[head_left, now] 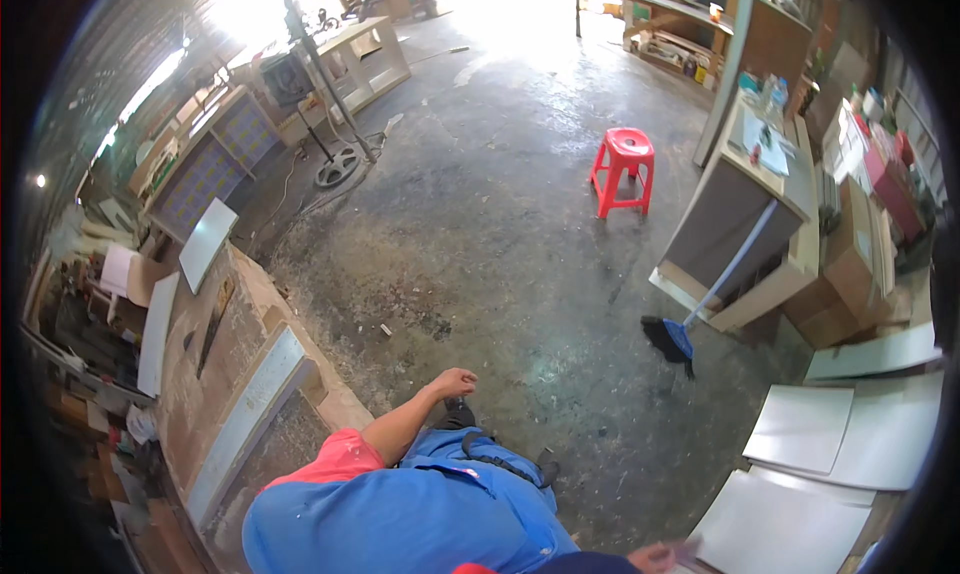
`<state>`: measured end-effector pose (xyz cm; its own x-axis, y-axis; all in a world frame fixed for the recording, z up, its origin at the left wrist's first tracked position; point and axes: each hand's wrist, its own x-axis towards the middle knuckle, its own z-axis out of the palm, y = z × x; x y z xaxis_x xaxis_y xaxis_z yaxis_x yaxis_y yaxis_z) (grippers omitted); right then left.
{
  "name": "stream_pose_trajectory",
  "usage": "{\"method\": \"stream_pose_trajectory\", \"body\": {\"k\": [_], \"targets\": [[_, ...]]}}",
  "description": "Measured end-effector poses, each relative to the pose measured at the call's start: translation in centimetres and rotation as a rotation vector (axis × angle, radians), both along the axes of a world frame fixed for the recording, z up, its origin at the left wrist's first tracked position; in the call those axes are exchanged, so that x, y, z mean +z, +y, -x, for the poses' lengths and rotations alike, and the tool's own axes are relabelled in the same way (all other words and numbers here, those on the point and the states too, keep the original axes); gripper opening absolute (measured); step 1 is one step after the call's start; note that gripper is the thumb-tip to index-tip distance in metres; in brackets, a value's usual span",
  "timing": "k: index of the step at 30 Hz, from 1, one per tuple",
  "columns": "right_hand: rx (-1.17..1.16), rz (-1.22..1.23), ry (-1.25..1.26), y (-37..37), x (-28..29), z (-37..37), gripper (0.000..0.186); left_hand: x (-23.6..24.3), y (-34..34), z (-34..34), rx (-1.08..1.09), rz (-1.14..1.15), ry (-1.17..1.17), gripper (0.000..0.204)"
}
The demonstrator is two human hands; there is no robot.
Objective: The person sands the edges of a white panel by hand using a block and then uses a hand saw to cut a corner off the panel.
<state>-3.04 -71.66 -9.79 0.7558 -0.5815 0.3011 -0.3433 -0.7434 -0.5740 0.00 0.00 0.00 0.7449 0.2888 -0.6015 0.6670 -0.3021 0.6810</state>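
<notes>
My left hand (455, 382) hangs in front of my body above the concrete floor, its fingers loosely bent and apart, with nothing in them. At the lower edge my right hand (655, 556) is blurred and partly cut off. It is close to a white panel (785, 524) in a group of flat white boards; whether it touches the board I cannot tell. Another white panel (798, 429) lies just beyond. To my left a long pale board (248, 414) rests on a dusty wooden workbench (235, 314).
A red plastic stool (625, 164) stands on the floor (480, 244) ahead. A blue broom (678, 339) leans against a grey cabinet (735, 209) at the right, near cardboard boxes (850, 264). A pedestal fan (288, 82) and a patterned cabinet (215, 159) stand at the far left.
</notes>
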Motion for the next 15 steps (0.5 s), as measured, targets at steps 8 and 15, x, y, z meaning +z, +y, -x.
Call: {"method": "stream_pose_trajectory", "body": {"k": [8, 15], "targets": [[1.416, -0.274, 0.253, 52.2, 19.2, -18.2, 0.041, 8.9, 9.8, -1.8, 0.178, 0.187, -0.338, 0.079], [2.167, 0.048, 0.275, 78.8, 30.2, -17.5, 0.062, 10.4, 24.1, 3.0, 0.91, 0.698, -0.441, 0.08]]}}
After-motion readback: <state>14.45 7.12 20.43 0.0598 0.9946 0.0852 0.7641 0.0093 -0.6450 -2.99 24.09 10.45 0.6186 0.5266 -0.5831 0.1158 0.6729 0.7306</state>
